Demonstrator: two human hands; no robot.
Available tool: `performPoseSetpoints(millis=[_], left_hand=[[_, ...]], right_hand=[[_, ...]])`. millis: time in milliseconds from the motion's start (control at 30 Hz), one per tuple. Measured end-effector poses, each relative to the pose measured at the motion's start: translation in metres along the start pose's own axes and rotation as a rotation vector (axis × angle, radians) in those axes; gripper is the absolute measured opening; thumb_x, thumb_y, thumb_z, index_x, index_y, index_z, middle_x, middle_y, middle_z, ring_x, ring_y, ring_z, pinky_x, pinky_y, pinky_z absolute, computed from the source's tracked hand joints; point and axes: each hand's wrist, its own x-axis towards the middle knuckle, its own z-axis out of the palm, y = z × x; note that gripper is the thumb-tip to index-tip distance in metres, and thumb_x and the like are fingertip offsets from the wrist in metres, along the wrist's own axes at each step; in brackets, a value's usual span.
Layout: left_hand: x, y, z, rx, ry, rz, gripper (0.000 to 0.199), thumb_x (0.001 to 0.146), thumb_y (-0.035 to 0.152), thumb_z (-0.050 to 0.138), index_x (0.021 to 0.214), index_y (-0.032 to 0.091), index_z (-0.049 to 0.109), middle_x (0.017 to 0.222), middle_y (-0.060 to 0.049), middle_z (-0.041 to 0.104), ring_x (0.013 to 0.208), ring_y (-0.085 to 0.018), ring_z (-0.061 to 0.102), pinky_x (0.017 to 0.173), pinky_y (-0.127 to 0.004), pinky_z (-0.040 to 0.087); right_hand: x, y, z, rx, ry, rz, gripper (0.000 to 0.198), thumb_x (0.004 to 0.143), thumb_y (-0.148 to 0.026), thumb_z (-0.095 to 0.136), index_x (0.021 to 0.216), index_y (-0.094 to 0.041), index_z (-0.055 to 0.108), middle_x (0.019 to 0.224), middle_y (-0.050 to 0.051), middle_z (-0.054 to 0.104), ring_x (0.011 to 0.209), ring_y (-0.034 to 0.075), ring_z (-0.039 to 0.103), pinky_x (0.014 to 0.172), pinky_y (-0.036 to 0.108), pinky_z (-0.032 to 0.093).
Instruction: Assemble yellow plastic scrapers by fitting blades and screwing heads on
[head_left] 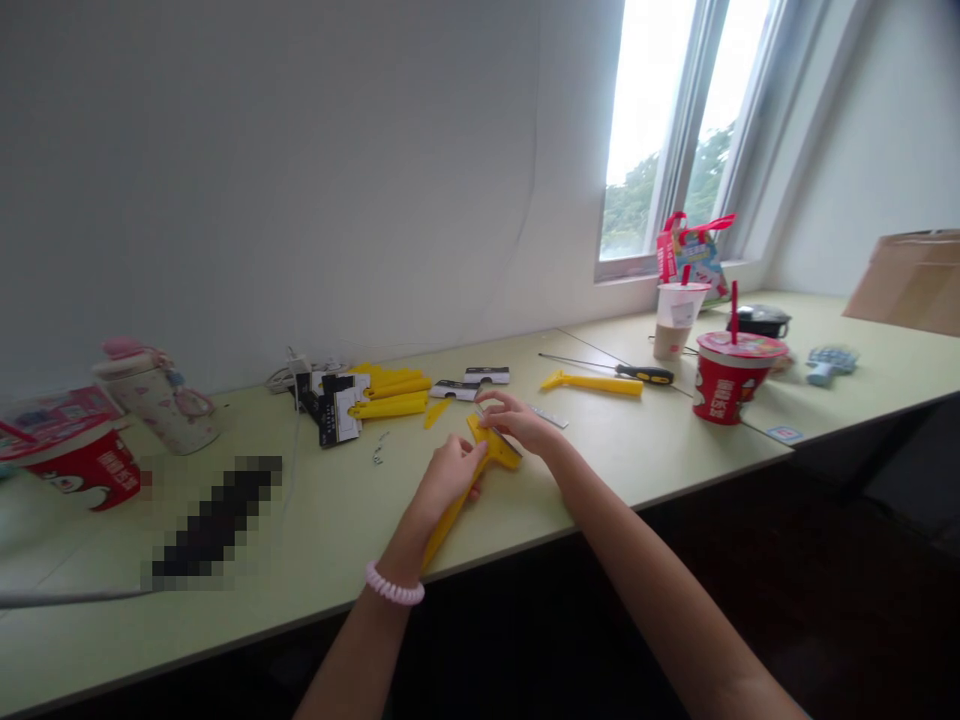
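While the left hand (452, 468) clasps the yellow scraper (504, 452) near its neck, the right hand (517, 420), grip unclear, should press evenly on its head

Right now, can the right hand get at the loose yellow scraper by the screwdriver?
Probably yes. The loose scraper lies near the right hand, with only a flat silvery strip between. The hand is at the head of the held scraper, so would likely have to leave that first.
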Motion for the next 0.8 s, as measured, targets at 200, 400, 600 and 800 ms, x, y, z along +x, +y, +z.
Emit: performPoseSetpoints(millis=[200, 400, 600, 800], left_hand=[[0.009, -0.008, -0.012, -0.291, -0.313, -0.054, 0.031, 0.083, 0.039, 0.043, 0.097, 0.012, 0.049, 0.062, -0.006, 0.06, 0.045, -0.014, 0.057, 0.047, -0.026, 0.047], [0.012, -0.013, -0.018, -0.377, -0.413, -0.049, 0.027, 0.083, 0.038, 0.042, 0.093, 0.013, 0.047, 0.061, -0.004, 0.057, 0.044, -0.012, 0.055, 0.045, -0.025, 0.046], [0.024, -0.027, -0.009, -0.493, -0.277, 0.033, 0.019, 0.085, 0.032, 0.036, 0.08, 0.015, 0.043, 0.053, 0.0, 0.051, 0.035, -0.008, 0.046, 0.035, -0.02, 0.034], [0.025, -0.03, -0.001, -0.448, -0.113, 0.026, 0.026, 0.087, 0.034, 0.04, 0.09, 0.011, 0.05, 0.061, -0.003, 0.056, 0.044, -0.011, 0.052, 0.042, -0.024, 0.042]], right_hand=[[0.001, 0.0, 0.007, -0.036, -0.058, -0.005, 0.033, 0.062, -0.02, 0.063, 0.094, -0.02, 0.056, 0.062, -0.005, 0.051, 0.062, 0.01, 0.051, 0.057, 0.021, 0.038], [-0.001, -0.005, 0.013, -0.073, -0.088, 0.037, 0.031, 0.064, -0.019, 0.061, 0.095, -0.019, 0.057, 0.063, -0.005, 0.053, 0.062, 0.01, 0.053, 0.059, 0.022, 0.041], [0.021, 0.001, 0.018, -0.4, 0.067, -0.153, 0.022, 0.073, -0.024, 0.058, 0.093, -0.017, 0.063, 0.094, 0.005, 0.064, 0.082, 0.014, 0.058, 0.072, 0.026, 0.045], [0.054, -0.008, 0.065, -0.883, 0.106, -0.345, 0.022, 0.077, -0.019, 0.05, 0.087, -0.017, 0.069, 0.092, 0.005, 0.068, 0.084, 0.016, 0.06, 0.077, 0.026, 0.044]])
